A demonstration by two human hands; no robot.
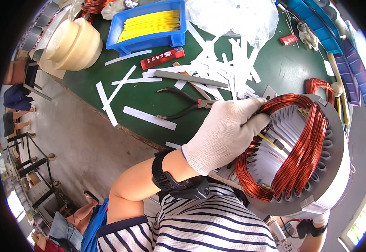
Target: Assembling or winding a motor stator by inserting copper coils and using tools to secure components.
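My left hand [229, 132], in a white knitted glove, is closed with thumb and fingers on the upper left part of a copper wire coil [302, 155]. The coil's bundles loop over the mouth of a round grey motor stator [338, 126], whose bore is lined with white paper slot liners [281, 117]. A thin yellow strip [271, 140] lies inside the bore near my fingertips. Low at the right, only a bit of my gloved right hand [320, 219] shows at the stator's underside; its fingers are hidden.
On the green table [143, 98] lie pliers [187, 103], many white paper strips [149, 118], a grey flat bar [191, 78] and a red-handled tool [162, 58]. Behind stand a blue bin [120, 47] of yellow strips and a cream stepped former [73, 44]. Another copper coil [319, 87] lies beyond the stator.
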